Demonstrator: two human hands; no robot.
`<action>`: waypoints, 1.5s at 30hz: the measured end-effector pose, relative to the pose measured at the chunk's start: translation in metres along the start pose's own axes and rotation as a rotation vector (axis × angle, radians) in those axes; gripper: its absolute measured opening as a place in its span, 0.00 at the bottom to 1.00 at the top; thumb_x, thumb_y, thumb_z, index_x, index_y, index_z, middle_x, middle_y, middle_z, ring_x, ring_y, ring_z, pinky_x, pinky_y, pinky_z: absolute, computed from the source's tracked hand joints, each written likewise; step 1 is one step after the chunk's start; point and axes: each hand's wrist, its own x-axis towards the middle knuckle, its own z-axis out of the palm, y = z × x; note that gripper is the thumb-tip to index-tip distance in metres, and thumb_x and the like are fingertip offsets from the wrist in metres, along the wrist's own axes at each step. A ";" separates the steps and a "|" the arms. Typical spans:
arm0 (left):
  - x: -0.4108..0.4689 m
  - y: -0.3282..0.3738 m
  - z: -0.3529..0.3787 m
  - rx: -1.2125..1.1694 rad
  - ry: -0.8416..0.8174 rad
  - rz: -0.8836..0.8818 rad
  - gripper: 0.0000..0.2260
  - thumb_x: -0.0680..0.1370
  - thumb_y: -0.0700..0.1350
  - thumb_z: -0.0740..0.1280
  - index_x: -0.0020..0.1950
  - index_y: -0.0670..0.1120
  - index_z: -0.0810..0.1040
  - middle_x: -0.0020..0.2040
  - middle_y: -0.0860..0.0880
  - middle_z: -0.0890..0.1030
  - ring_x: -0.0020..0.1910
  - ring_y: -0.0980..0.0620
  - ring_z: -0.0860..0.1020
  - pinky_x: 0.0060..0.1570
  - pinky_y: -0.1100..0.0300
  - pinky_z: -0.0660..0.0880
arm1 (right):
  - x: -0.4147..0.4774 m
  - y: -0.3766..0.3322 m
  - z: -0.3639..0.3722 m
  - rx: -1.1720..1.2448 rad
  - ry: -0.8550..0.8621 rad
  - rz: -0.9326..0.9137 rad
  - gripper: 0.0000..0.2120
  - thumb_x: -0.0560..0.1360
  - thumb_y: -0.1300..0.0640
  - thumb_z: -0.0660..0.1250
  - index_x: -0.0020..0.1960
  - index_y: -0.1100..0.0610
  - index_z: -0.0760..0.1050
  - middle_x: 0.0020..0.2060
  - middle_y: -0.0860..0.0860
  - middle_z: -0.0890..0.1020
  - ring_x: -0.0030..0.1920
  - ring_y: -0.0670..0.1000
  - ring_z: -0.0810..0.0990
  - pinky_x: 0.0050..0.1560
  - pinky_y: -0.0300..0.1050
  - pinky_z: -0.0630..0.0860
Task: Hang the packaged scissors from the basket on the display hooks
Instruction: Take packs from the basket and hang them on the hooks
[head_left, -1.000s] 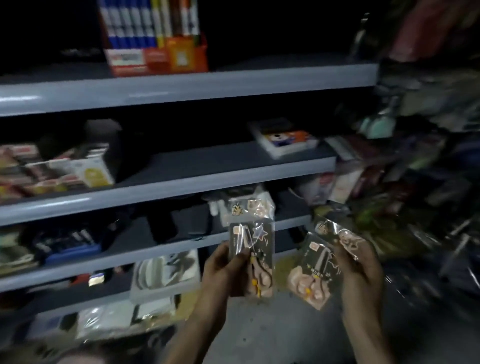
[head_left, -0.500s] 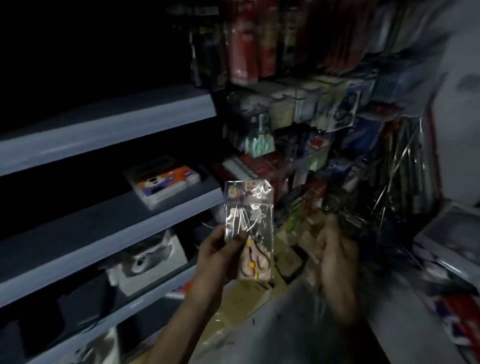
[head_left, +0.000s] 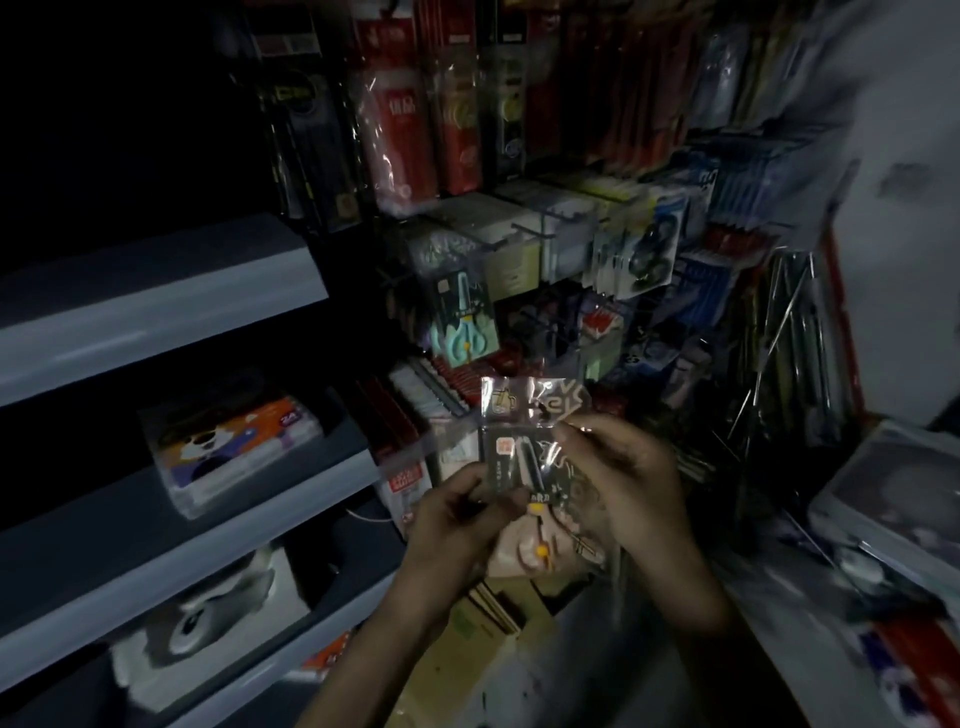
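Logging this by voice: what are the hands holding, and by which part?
A clear plastic pack of scissors: the left-hand grip pinches its lower left edge, and the right-hand grip holds its upper right side.

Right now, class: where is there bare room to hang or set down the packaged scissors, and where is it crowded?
Free: the hook prong up right of the hung teal scissors pack, and the grey shelf left of the cartoon-dog box. Crowded: the hanging packets above and right of the packaged scissors.
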 end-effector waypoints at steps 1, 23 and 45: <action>0.009 0.002 0.001 0.011 -0.016 0.010 0.05 0.80 0.37 0.71 0.55 0.41 0.85 0.51 0.43 0.88 0.52 0.45 0.85 0.51 0.56 0.80 | 0.011 0.003 -0.002 -0.003 0.020 -0.015 0.04 0.77 0.59 0.73 0.51 0.55 0.86 0.43 0.54 0.87 0.46 0.52 0.86 0.45 0.38 0.79; 0.162 0.048 0.017 0.307 0.471 0.393 0.12 0.79 0.48 0.71 0.62 0.51 0.79 0.46 0.50 0.84 0.47 0.51 0.84 0.48 0.60 0.80 | 0.188 0.050 -0.010 -0.081 -0.153 0.046 0.03 0.78 0.53 0.72 0.48 0.51 0.85 0.43 0.48 0.87 0.46 0.50 0.86 0.48 0.54 0.83; 0.166 0.082 0.049 0.422 0.598 0.573 0.09 0.84 0.37 0.68 0.64 0.41 0.79 0.51 0.38 0.82 0.47 0.48 0.83 0.52 0.51 0.81 | 0.240 0.050 0.008 0.110 -0.348 -0.062 0.04 0.78 0.58 0.74 0.47 0.49 0.84 0.42 0.46 0.88 0.46 0.46 0.86 0.46 0.44 0.80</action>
